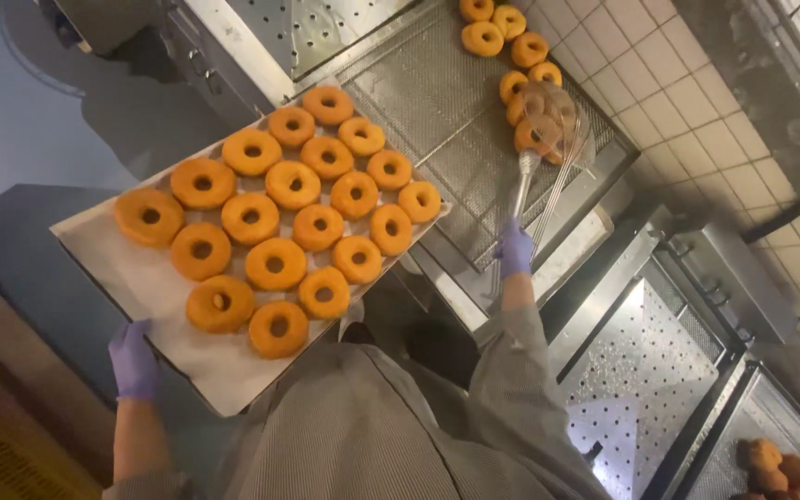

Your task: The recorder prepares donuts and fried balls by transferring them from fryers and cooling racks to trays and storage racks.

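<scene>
Gripping the near edge of the paper-lined tray (141, 278), our left hand (132, 359), in a purple glove, has its fingers closed on that rim, holding the tray up at a tilt; on the tray lie rows of golden ring doughnuts (275, 264), close together and touching in places, with a bare strip of paper along our side; below them we see our striped grey coat (391, 426); further out, our right hand (514, 250), gloved the same, is clamped round the handles of a wire skimmer (548, 130); its head rests among loose doughnuts (530, 88) on the mesh draining rack (418, 102); beyond that, more doughnuts lie toward the tiled wall (696, 102); off to the lower right, perforated steel panels (641, 370) and a heap of darker fried pieces (789, 472).
</scene>
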